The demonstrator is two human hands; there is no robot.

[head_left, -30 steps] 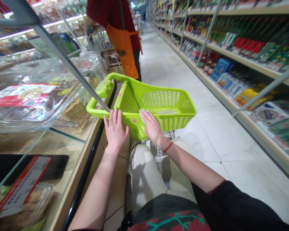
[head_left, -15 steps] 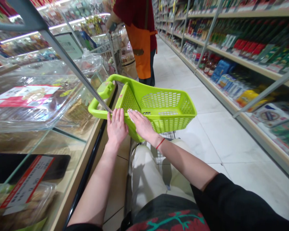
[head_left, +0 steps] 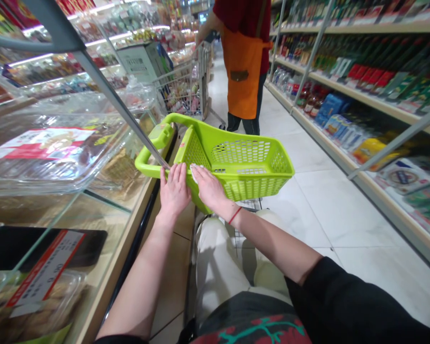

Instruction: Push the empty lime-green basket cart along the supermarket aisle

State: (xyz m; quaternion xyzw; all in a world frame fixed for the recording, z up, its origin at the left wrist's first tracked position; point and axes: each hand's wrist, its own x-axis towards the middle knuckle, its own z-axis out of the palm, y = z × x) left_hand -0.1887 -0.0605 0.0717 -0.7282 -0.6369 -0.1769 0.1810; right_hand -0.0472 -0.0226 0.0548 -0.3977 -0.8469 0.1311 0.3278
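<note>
A bright green plastic shopping basket (head_left: 252,187) with perforated walls sits in front of my legs, on a cart whose wire frame shows in part below it. My left hand (head_left: 175,188) rests over the basket's near rim beside a slanted grey metal pole (head_left: 129,118), fingers bent over the edge. Just to its right, my right hand (head_left: 209,187) presses a crumpled white tissue (head_left: 192,167) against that same rim. The tissue shows only at the fingertips. From above, the basket's inside shows nothing lying in it.
A person in an orange apron (head_left: 241,81) stands ahead beside a metal shopping cart (head_left: 186,91) carrying a cardboard box (head_left: 141,62). Stocked shelves (head_left: 380,91) line the right side of the tiled aisle. Packaged food (head_left: 46,148) lies on a glass-fronted display at my left.
The person in the apron has shifted right in view, exposing more of the metal cart and box. Both my hands stay at the basket rim, almost unmoved.
</note>
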